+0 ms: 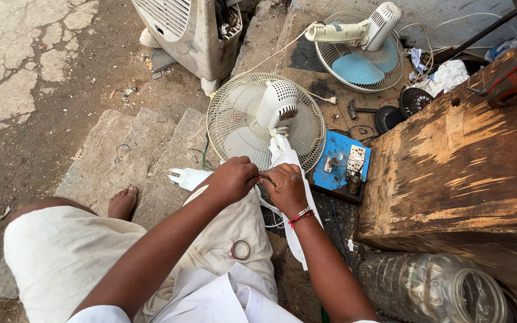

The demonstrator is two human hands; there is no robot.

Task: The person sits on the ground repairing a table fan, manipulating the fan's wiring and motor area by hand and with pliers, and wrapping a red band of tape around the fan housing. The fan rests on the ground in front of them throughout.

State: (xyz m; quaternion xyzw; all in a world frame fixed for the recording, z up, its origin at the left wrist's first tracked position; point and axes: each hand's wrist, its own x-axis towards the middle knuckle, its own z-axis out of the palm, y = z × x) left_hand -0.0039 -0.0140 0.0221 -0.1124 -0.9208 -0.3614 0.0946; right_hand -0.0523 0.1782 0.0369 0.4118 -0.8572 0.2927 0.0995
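Left hand (230, 179): centre frame, closed, pinching a thin wire (268, 207) end.
Right hand (285, 186): touching the left, fingers curled on the same wire.
Table fan (264, 119): face-down just above the hands, its white stem between them.
Step, judged: joining or stripping wire ends.
Next calls for: steady pinch, small twist.
Blue switch board (339, 167): right of the hands.

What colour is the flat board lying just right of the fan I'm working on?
The flat rectangular board is bright blue, with small electrical fittings on top; the head view shows it.

Fans (264, 122) on stone steps (133, 149)
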